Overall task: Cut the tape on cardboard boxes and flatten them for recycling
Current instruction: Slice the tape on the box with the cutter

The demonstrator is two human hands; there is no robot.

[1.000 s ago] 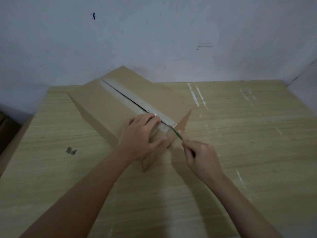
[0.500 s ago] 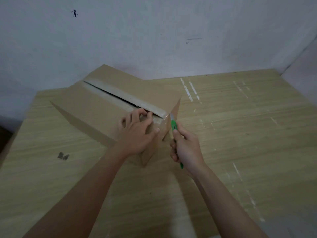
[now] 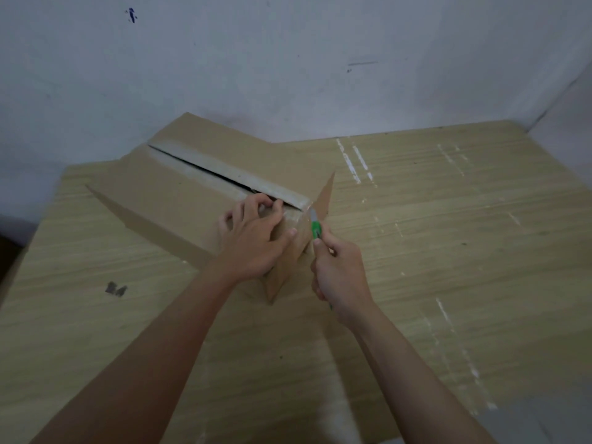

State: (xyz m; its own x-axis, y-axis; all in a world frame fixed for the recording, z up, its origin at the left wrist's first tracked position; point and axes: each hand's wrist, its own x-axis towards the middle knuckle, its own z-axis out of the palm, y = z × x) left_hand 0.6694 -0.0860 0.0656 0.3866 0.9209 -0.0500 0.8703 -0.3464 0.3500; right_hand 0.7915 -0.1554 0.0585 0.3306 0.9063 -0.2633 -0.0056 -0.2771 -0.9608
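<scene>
Head view: a brown cardboard box [image 3: 179, 200] lies on a pale wood-grain table [image 3: 448, 251], its long axis running from about 10 o'clock toward the centre of the frame, with its far end close to the grey wall [image 3: 288, 59]. Along the top runs a strip of clear packing tape [image 3: 224, 174]; the seam beneath it is split open into a dark gap between the two top flaps.

The left hand [image 3: 256, 241] rests on the near end of the box, just at 9 o'clock of the seam's end, fingers curled over the flap edge at the gap and thumb pressed against the taped end face.

The right hand [image 3: 339, 277], at 4 o'clock of the left, is closed round a green utility knife [image 3: 315, 227]. The blade points toward 12 o'clock and meets the tape at the near corner of the box, where the seam ends.

A small dark scrap [image 3: 116, 288] lies on the table at 8 o'clock of the box, well apart from it. White scuff marks [image 3: 355, 161] streak the table at 2 o'clock.
</scene>
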